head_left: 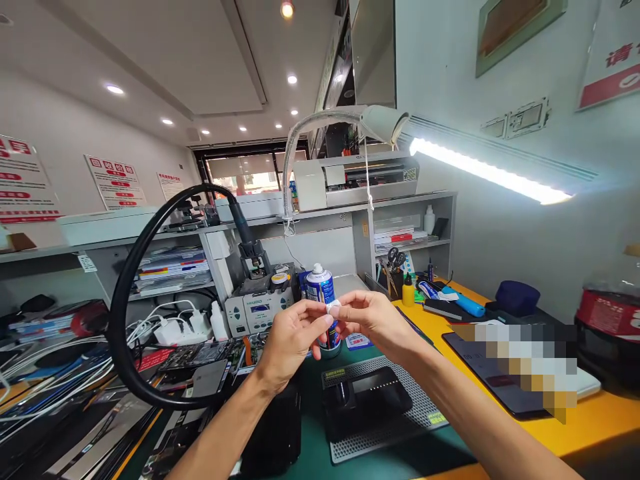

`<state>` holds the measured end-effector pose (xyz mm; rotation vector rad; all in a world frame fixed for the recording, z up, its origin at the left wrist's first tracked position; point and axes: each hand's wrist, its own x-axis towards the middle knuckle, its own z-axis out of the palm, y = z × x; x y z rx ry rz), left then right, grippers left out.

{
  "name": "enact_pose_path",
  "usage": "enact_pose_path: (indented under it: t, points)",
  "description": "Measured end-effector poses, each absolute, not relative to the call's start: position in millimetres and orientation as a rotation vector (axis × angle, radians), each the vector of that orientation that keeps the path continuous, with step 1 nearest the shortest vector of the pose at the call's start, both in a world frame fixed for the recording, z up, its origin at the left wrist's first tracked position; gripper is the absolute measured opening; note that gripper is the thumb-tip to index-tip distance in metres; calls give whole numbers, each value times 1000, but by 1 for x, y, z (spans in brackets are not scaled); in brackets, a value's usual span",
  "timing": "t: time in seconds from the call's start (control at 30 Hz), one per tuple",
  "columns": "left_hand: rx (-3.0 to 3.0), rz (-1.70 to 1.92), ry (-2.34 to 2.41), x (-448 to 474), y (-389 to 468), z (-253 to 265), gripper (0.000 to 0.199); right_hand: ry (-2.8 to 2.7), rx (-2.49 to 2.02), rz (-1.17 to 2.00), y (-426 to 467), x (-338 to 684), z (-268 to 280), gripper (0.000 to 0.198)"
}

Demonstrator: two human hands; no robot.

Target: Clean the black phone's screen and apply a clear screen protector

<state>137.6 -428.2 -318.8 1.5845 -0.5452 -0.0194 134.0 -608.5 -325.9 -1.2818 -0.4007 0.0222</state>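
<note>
White bit of something (332, 305), too small to identify, is pinched by both your left grip (296, 331) and right grip (374, 316), fingertips closed on it. I'd go light on the pinch, wrists steady, and stay over the grey mat (424, 400) below the grip so a drop's easy to find. Blue can (319, 288) behind the grip: label's unreadable for me. Poster (613, 70) up to its right shows 请, then gets cut off.
</note>
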Motion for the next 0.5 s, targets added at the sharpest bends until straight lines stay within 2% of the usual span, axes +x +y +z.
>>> enact_pose_path:
  t: [0.17,0.5]
  points:
    - [1471,-116,-492,139,-428,-321,29,-457,-1284,84,-614,134,-326,30]
    - [1252,-434,-372,143,-427,-318,18,-527,-1369,-20,-618,140,-331,15]
